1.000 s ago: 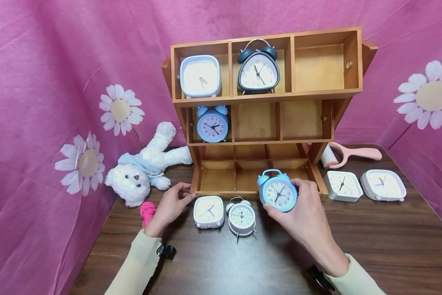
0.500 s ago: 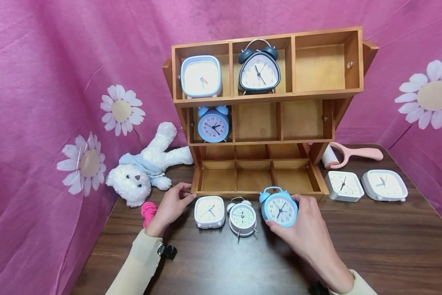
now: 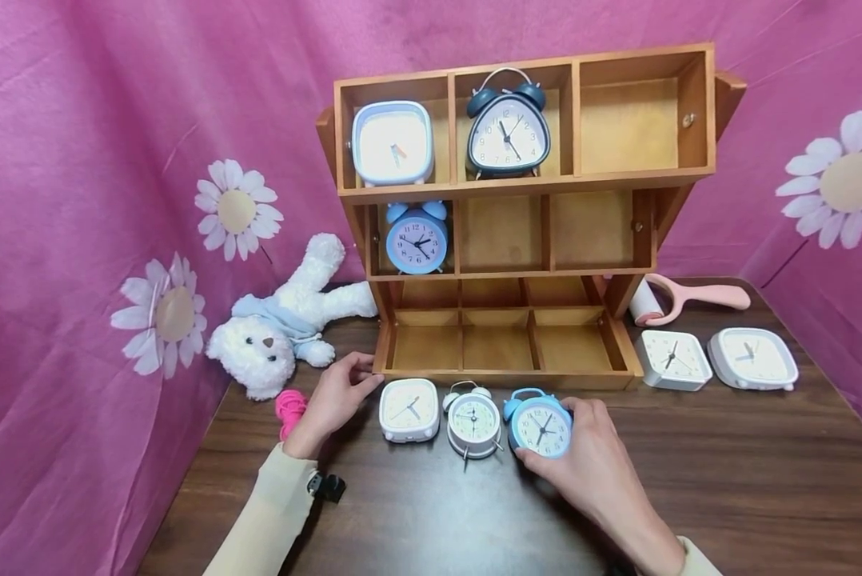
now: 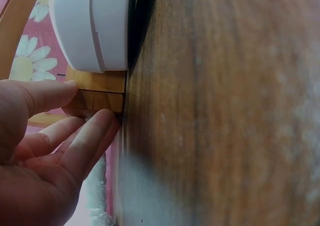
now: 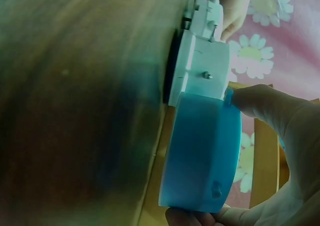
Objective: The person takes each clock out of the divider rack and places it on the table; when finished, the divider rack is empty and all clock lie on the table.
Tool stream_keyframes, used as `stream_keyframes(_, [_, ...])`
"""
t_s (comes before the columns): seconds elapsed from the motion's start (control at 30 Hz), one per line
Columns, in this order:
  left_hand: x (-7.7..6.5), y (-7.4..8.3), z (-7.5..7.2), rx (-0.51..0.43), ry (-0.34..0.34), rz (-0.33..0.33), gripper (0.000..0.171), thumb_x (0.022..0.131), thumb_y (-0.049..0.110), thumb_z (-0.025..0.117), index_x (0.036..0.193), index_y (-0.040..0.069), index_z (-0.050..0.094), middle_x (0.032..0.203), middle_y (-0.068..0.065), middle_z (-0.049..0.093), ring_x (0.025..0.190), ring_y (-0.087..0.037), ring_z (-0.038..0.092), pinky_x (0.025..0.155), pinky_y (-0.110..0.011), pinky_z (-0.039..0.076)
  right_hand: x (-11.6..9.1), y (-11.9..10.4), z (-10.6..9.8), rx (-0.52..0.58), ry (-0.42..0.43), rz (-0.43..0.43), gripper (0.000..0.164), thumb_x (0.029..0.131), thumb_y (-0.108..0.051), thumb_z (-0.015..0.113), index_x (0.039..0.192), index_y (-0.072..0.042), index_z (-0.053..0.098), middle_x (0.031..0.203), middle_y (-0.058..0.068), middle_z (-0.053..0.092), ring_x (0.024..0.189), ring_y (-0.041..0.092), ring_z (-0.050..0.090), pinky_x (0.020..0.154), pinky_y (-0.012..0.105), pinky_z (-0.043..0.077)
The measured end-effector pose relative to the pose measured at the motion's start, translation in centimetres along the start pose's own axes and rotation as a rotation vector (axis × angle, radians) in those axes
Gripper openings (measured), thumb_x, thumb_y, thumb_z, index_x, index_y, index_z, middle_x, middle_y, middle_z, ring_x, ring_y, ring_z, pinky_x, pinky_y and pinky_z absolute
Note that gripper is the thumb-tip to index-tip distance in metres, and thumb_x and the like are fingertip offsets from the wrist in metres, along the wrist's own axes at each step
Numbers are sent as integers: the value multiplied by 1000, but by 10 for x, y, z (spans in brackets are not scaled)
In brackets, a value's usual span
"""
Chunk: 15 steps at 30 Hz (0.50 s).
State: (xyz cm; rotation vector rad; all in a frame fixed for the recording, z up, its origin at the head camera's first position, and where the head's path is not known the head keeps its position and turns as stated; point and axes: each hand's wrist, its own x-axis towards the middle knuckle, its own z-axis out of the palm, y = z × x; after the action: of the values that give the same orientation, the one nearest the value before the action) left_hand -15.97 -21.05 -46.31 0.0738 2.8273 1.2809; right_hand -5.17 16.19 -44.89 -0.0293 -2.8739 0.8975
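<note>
A: Which colours does the clock you're holding show?

B: Your alarm clock (image 3: 541, 426) is light blue, with black numerals and hands on a pale dial. Its neighbour, the twin-bell clock (image 3: 474, 428), is white.

A: And your shelf (image 3: 625, 120)?

B: Honey-brown wood. Your table (image 3: 431, 512) is darker brown, streaked with grain.

A: The cloth (image 3: 64, 240) before you?

B: Bright pink, patterned with daisies (image 3: 856, 184): white petals, yellowish centres.

A: The bear (image 3: 251, 364) on your left?

B: White, in a pale blue top (image 3: 278, 318). Your sleeves (image 3: 261, 512) are cream.
</note>
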Motion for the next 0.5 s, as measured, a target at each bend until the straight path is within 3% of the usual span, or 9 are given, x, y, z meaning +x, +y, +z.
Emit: stream_keyframes(0.5, [0,-1,0,-2,-3,-2,34,106,16,78,137,2,72,117,-16,83,110,-28,79,85,-32,57,2,2,12,-20,6,-16,95,70,-40,103,136,15,61,123,29,63,107,39,64,93,62,57])
